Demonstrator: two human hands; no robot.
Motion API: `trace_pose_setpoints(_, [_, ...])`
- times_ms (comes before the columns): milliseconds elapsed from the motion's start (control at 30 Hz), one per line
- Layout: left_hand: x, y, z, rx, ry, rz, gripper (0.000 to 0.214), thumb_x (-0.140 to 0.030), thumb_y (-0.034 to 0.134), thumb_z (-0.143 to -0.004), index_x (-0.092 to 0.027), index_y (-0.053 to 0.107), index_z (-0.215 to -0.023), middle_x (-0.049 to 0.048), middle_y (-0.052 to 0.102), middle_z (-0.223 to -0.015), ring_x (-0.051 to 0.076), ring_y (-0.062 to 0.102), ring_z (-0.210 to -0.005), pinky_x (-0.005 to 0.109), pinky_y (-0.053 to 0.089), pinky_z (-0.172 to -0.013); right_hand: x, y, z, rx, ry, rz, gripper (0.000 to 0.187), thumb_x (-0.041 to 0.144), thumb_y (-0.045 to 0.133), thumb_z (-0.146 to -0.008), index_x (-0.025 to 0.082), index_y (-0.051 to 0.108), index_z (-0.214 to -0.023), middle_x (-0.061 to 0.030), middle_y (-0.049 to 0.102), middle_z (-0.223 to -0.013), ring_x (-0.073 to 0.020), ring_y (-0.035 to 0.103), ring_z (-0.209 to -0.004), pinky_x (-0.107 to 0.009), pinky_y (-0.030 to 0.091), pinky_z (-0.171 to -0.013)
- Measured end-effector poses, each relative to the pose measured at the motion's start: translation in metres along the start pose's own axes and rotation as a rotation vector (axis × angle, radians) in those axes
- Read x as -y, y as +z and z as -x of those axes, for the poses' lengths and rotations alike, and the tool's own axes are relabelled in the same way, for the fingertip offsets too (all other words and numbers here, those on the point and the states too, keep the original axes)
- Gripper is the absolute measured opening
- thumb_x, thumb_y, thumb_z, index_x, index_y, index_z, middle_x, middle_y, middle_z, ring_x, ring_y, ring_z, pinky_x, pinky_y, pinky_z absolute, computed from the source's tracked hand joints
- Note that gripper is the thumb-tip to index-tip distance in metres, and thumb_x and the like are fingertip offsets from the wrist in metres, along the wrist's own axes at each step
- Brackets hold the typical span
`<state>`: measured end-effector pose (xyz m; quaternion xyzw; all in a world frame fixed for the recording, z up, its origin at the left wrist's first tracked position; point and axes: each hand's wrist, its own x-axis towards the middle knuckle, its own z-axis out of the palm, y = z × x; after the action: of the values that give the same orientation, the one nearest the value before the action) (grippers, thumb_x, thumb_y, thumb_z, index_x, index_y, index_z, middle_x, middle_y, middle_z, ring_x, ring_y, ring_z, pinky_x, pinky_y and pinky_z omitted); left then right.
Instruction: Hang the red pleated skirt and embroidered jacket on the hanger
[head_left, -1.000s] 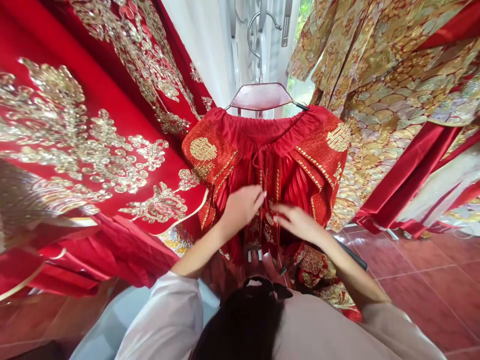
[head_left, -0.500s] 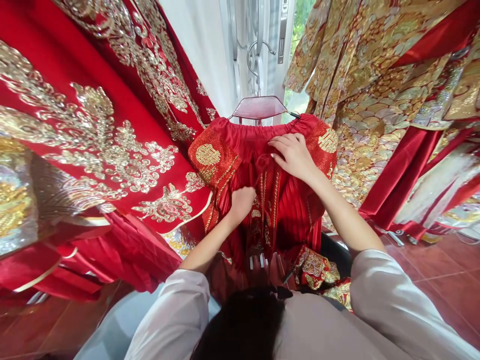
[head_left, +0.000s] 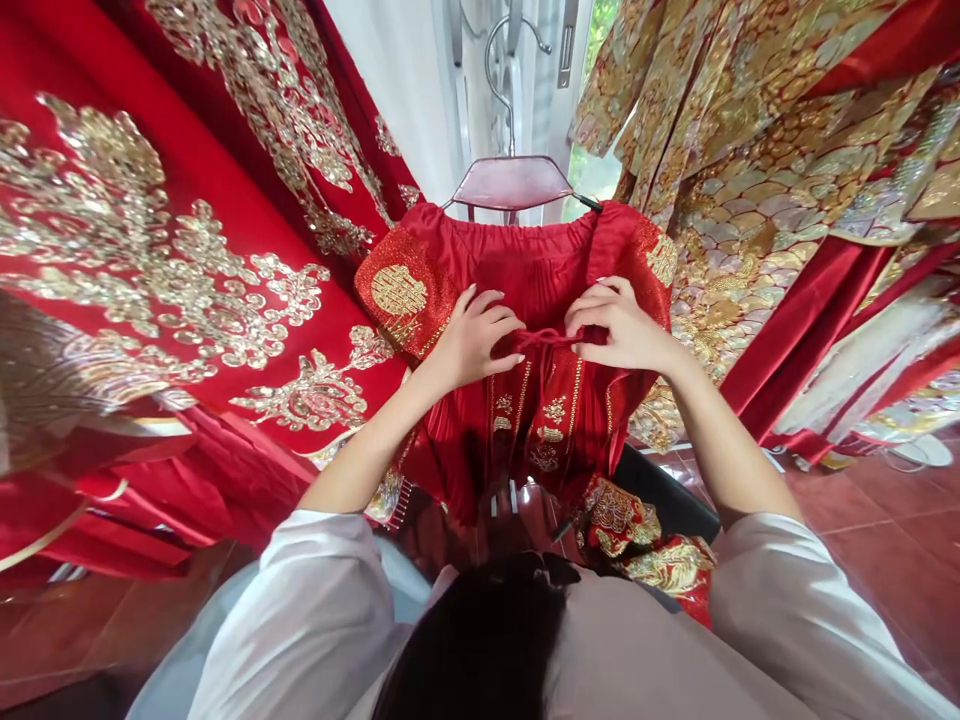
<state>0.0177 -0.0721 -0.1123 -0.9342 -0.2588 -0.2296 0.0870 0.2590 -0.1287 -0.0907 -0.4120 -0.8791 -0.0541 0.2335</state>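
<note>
A red pleated skirt (head_left: pixel 525 280) with gold embroidery hangs from a pink hanger (head_left: pixel 513 184) straight ahead. My left hand (head_left: pixel 472 340) and my right hand (head_left: pixel 622 325) are both at the skirt's front, just under the waistband. Each pinches one end of a thin red drawstring (head_left: pixel 544 338) stretched between them. Gold round emblems (head_left: pixel 397 290) sit on the skirt's side panels.
A large red garment with gold and silver embroidery (head_left: pixel 172 270) hangs close on the left. A gold scale-patterned robe (head_left: pixel 757 170) hangs on the right. Red floor tiles (head_left: pixel 885 540) show at the lower right, and a window is behind the hanger.
My left hand rose from the skirt's lower pleats to the waist. My right hand dropped from the waistband. Both now grip the drawstring.
</note>
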Motion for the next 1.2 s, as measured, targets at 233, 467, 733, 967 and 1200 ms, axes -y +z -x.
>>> trace_pose_setpoints(233, [-0.006,-0.011,0.010,0.079,0.027,-0.106,0.010,-0.023,0.063,-0.078,-0.018,0.066,-0.086,0.0032,0.068,-0.084,0.021,0.061,-0.098,0.050,0.021,-0.115,0.085,0.023,0.019,0.293,-0.290,-0.013,0.025,0.034,0.059,-0.081,0.018,0.066,-0.062,-0.0059,0.065,-0.083,-0.0199,0.053,-0.086,-0.037,0.038,-0.082])
trace_pose_setpoints(467, [-0.008,-0.006,0.011,0.161,0.022,-0.099,0.016,-0.019,0.055,-0.086,-0.020,0.068,-0.096,0.0010,0.069,-0.082,0.015,0.063,-0.083,0.040,0.032,-0.109,0.082,0.080,0.019,0.161,0.345,-0.241,0.031,0.029,0.041,-0.094,0.013,0.067,-0.090,-0.0070,0.066,-0.076,-0.0140,0.056,-0.061,-0.025,0.036,-0.059])
trace_pose_setpoints(733, [-0.008,-0.008,0.015,0.152,0.086,-0.005,0.017,-0.015,0.052,-0.088,-0.020,0.068,-0.093,0.0007,0.069,-0.083,0.015,0.061,-0.082,0.038,0.036,-0.103,0.054,0.102,0.002,-0.295,0.485,-0.569,0.032,0.032,0.046,-0.087,0.013,0.063,-0.068,-0.0016,0.056,-0.056,-0.0092,0.044,-0.050,-0.021,0.033,-0.054])
trace_pose_setpoints(967, [-0.013,-0.032,0.027,0.025,0.008,-0.015,0.025,-0.018,0.044,-0.091,-0.020,0.069,-0.097,0.0035,0.070,-0.089,0.017,0.060,-0.084,0.035,0.040,-0.091,0.055,0.168,0.047,-0.169,0.675,-0.752,0.026,0.026,0.056,-0.067,0.015,0.047,-0.045,0.0019,0.046,-0.045,-0.0066,0.036,-0.046,-0.021,0.030,-0.052])
trace_pose_setpoints(1200, [-0.016,-0.053,0.036,0.104,0.015,0.117,0.028,-0.024,0.041,-0.095,-0.021,0.068,-0.101,0.0030,0.071,-0.095,0.018,0.060,-0.088,0.037,0.035,-0.096,0.064,0.175,0.058,-0.191,0.714,-0.979,0.039,0.050,0.049,-0.079,0.014,0.063,-0.074,-0.0032,0.061,-0.060,-0.0098,0.050,-0.048,-0.021,0.038,-0.046])
